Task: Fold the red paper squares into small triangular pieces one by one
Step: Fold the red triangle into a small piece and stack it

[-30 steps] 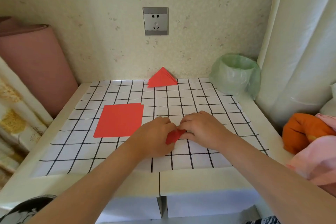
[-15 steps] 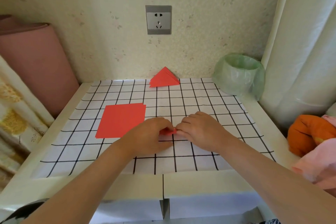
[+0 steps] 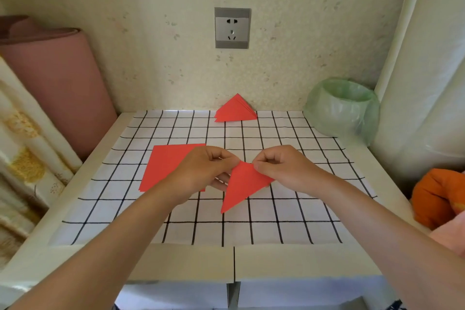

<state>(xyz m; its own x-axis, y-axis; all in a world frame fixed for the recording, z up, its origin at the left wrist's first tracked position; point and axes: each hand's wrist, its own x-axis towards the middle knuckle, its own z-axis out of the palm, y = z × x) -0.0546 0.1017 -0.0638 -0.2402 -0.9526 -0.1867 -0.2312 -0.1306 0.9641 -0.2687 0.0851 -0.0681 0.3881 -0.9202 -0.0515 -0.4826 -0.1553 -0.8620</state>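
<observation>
Hands pinching the top corner of a folded red triangle (image 3: 242, 187), left hand (image 3: 203, 171) and right hand (image 3: 285, 171) on either side, point hanging down over the gridded counter (image 3: 176, 259). Partly behind the left hand, flat red squares (image 3: 168, 162); by the far wall, finished triangles (image 3: 235, 112) piled.

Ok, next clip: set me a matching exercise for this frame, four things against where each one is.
Things
1. held red triangle
2. stack of red squares
3. pile of finished triangles
4. green-lined bin

Places
A. back right corner of the table
B. against the wall, below the socket
C. pinched by the left hand and right hand
D. flat on the grid sheet, left of centre

Pairs: 1-C, 2-D, 3-B, 4-A
</observation>
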